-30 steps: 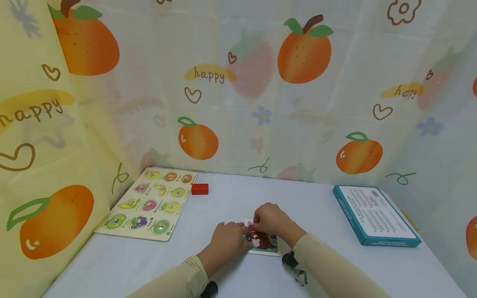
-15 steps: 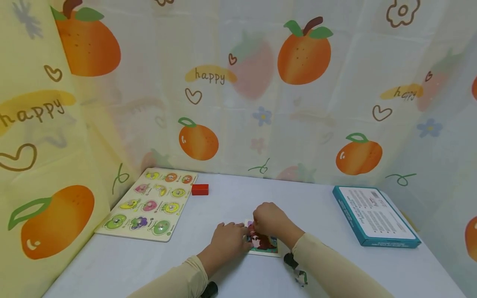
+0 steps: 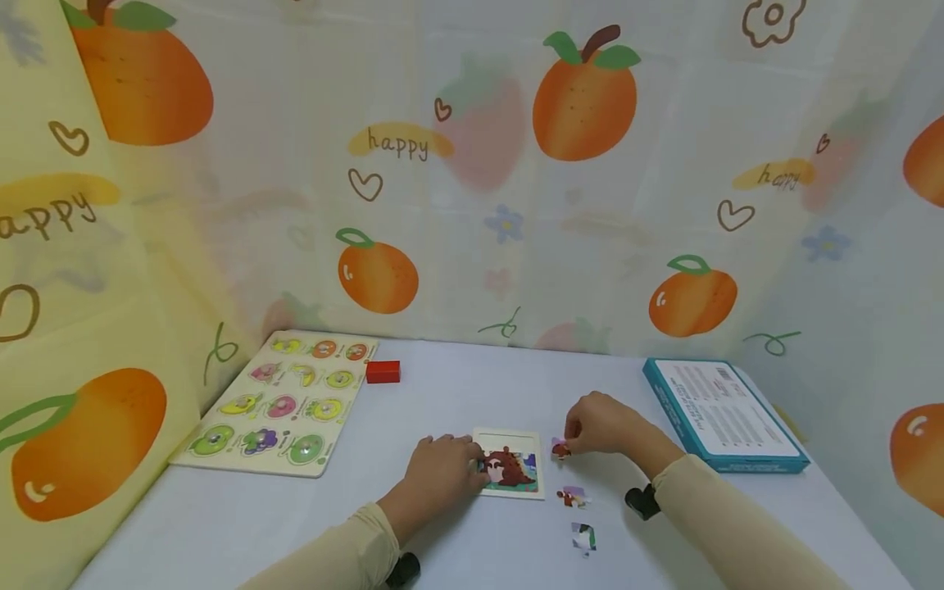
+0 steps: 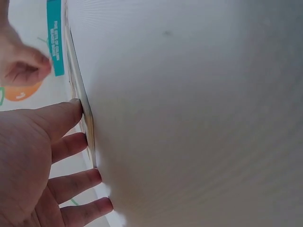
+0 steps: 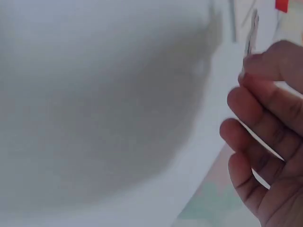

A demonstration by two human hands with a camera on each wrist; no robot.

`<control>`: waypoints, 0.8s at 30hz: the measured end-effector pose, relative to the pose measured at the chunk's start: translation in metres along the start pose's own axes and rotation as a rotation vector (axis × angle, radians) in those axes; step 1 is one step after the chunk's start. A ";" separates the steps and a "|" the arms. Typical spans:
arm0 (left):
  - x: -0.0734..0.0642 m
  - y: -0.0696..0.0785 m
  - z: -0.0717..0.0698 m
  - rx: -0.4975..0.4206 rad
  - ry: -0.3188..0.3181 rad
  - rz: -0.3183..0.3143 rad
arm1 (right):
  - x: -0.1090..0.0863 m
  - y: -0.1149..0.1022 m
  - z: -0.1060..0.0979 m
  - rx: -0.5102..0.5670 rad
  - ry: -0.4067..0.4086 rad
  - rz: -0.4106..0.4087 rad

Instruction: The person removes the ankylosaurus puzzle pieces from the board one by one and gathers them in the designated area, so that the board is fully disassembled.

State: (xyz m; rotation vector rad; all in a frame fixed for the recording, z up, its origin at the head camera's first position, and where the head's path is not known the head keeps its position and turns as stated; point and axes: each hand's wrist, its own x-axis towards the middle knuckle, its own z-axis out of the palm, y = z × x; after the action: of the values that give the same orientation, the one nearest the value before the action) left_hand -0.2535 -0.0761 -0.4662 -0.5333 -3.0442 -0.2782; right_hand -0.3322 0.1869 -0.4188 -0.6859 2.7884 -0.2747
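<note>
Head view: right hand [image 3: 605, 422] pinches a puzzle piece [image 3: 560, 450] just right of the puzzle tray [image 3: 509, 440]; left hand [image 3: 442, 467], fingers spread, touches the tray's left edge; that grip, apparently edge-only though blurred, could slip

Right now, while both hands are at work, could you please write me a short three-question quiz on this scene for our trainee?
1. True or false: the right hand pinches a puzzle piece.

2. Which of these does the left hand touch?
A) the red block
B) the puzzle tray
C) the teal box

3. How many loose pieces lie on the table to the right of the tray, leaving out the one in the hand?

Key: 1. True. 2. B. 3. Two.
</note>
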 end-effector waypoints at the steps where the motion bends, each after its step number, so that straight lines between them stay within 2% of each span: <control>1: -0.001 -0.001 0.000 -0.004 0.005 0.000 | -0.002 0.002 0.001 0.017 -0.015 0.000; 4: -0.002 -0.003 -0.001 -0.013 0.018 0.010 | -0.005 0.006 0.006 0.048 -0.043 -0.001; 10: 0.000 -0.004 0.003 -0.023 0.019 0.016 | -0.005 0.013 0.012 -0.010 -0.022 0.076; 12: 0.000 -0.004 0.004 -0.024 0.014 0.014 | -0.004 0.013 0.011 -0.014 -0.023 0.080; 15: 0.000 -0.003 0.002 -0.016 0.006 0.015 | -0.003 0.007 0.006 0.028 0.001 0.044; 18: 0.000 0.000 0.000 0.010 0.004 0.011 | -0.004 -0.009 0.004 0.076 0.023 -0.001; 21: 0.000 0.005 -0.001 0.007 0.021 0.011 | -0.004 -0.027 0.010 0.054 0.032 -0.068; 24: 0.001 0.008 -0.003 -0.001 0.047 0.050 | -0.002 -0.038 0.019 0.013 0.030 -0.117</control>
State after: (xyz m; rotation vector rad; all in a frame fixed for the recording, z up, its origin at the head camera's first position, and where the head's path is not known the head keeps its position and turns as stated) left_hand -0.2513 -0.0685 -0.4622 -0.5930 -2.9803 -0.2854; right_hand -0.3084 0.1524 -0.4274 -0.8507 2.7762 -0.3281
